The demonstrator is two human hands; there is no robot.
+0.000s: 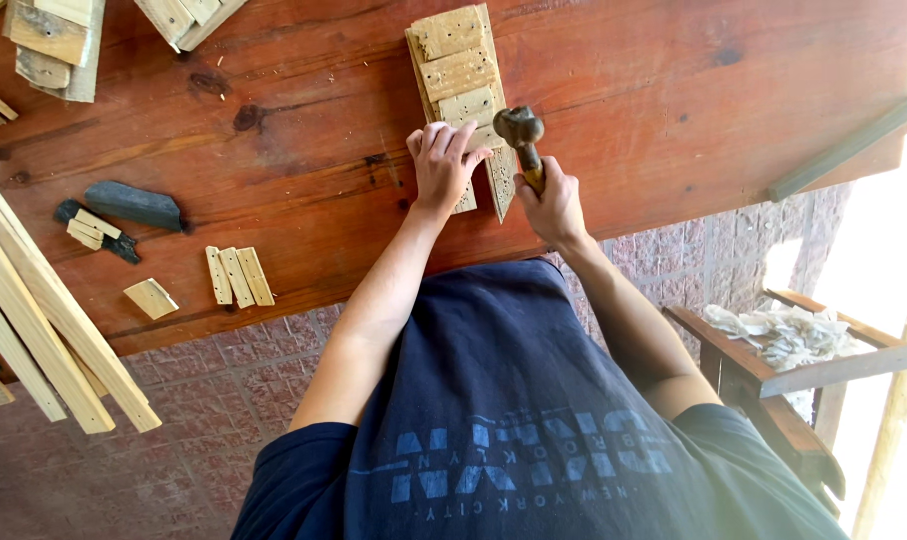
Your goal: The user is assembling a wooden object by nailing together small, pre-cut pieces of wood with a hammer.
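Observation:
My left hand (442,165) presses flat on a wooden piece (460,70) made of small pale blocks fixed on a long board, which lies on the reddish wooden table (304,130). My right hand (552,205) grips the wooden handle of a hammer (521,130). Its dark metal head hovers just right of my left fingers, over the near end of the board. My dark blue printed shirt (514,420) fills the lower middle.
Three short pale wood strips (239,276) and a small block (151,297) lie near the table's front edge. A dark stone (134,204) lies at the left. Long planks (44,310) lean at the far left, wood scraps (54,40) at the back. A wooden chair with crumpled cloth (789,340) stands at the right.

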